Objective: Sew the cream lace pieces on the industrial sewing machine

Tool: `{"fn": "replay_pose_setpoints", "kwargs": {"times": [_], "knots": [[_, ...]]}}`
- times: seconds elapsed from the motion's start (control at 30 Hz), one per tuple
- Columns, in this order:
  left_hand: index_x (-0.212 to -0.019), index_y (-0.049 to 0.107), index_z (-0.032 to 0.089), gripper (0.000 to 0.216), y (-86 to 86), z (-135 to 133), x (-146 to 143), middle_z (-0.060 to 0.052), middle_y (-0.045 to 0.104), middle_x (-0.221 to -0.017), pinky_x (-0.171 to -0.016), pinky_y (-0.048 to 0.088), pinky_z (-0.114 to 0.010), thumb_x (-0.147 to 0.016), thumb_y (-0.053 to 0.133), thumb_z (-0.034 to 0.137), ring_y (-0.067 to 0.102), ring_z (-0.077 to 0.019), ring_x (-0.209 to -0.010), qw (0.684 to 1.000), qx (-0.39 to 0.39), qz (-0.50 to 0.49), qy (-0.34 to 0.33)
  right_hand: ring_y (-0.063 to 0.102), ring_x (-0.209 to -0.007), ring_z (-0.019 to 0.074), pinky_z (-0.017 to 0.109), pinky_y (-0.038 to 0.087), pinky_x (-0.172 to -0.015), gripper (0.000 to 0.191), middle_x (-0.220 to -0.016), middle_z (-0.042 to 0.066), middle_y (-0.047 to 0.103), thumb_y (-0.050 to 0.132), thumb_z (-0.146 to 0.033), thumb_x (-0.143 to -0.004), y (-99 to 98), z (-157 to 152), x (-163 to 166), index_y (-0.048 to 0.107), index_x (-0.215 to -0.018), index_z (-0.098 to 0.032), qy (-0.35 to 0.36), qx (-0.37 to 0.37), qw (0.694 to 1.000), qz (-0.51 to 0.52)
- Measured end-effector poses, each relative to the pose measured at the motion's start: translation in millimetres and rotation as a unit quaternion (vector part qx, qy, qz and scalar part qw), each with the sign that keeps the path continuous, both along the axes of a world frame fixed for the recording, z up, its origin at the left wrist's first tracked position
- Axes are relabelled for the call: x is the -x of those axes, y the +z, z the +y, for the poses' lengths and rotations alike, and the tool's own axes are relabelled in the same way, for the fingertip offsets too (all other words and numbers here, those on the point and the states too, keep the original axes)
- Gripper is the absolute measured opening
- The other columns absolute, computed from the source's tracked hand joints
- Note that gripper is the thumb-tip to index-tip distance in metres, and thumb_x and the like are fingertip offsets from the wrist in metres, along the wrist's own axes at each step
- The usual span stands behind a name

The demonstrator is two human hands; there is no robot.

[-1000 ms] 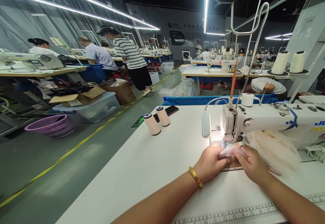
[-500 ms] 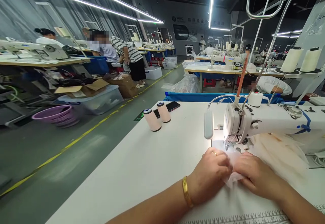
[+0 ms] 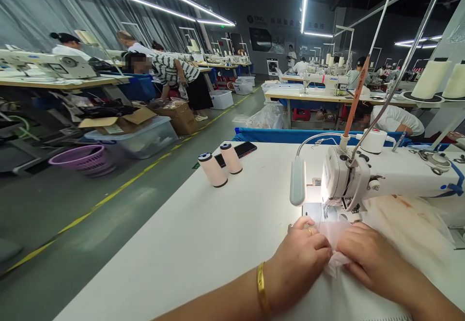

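Thin, sheer whitish fabric (image 3: pixel 332 233) lies just in front of the needle of a white sewing machine (image 3: pixel 392 170). My left hand (image 3: pixel 303 260), with a ring and a gold bracelet, is closed on its left side. Fingers of my right hand (image 3: pixel 374 260) are closed on the right side, a short way from the left hand. A loose corner of the fabric hangs below, between both hands. More sheer fabric (image 3: pixel 407 224) is heaped under the machine arm at the right. The machine's lamp (image 3: pixel 298 183) lights the needle area; the needle tip is hard to make out.
Two pale pink thread cones (image 3: pixel 213 170) stand on the white table (image 3: pixel 174 243) by a dark phone (image 3: pixel 245 149). A ruler edge (image 3: pixel 394 318) shows at the bottom. Beyond the aisle are a purple basket (image 3: pixel 85 160), boxes and people at other machines.
The camera view has shifted slightly, so the ruler shows less. Both hands keep hold of the fabric, and slightly more of it shows between them and the needle.
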State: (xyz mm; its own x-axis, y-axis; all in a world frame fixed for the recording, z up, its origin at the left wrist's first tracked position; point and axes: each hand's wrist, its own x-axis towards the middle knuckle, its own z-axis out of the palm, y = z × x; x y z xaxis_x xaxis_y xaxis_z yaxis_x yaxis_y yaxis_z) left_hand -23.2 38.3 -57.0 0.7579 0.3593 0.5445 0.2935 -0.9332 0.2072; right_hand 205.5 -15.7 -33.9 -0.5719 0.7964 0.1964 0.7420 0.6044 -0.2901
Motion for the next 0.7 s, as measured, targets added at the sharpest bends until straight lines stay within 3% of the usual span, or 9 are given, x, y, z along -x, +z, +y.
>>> {"fn": "replay_pose_setpoints", "kwargs": {"times": [0.33,0.6,0.7], "knots": [[-0.086,0.070,0.021,0.027,-2.1,13,-5,0.001,0.072,-0.082,-0.095,0.044,-0.042,-0.093,0.050,0.004,0.060,-0.0139,-0.068,1.000,-0.019,-0.003,0.023,0.057,-0.082,0.0225,0.034,0.041,-0.073,0.019,-0.089,0.002,0.065,0.055,-0.007,-0.092,-16.3,7,-3,0.051,-0.086,-0.024,-0.044,-0.017,0.999,0.018],[-0.085,0.069,0.021,0.020,-5.5,23,-7,0.000,0.075,-0.087,-0.094,0.043,-0.040,-0.095,0.056,0.009,0.063,-0.0154,-0.075,1.000,0.006,-0.005,0.023,0.058,-0.083,0.0235,0.036,0.041,-0.073,0.019,-0.091,0.004,0.067,0.046,-0.016,-0.104,-21.2,14,-4,0.055,-0.090,-0.024,-0.060,-0.027,0.998,0.009],[-0.089,0.073,0.022,0.019,-7.2,29,-9,-0.002,0.076,-0.089,-0.092,0.044,-0.040,-0.095,0.058,0.012,0.064,-0.0174,-0.079,0.999,0.023,-0.004,0.025,0.060,-0.085,0.0246,0.036,0.043,-0.074,0.016,-0.096,0.005,0.069,0.046,-0.016,-0.104,-23.3,15,-3,0.059,-0.099,-0.024,-0.070,-0.034,0.997,0.021]]}}
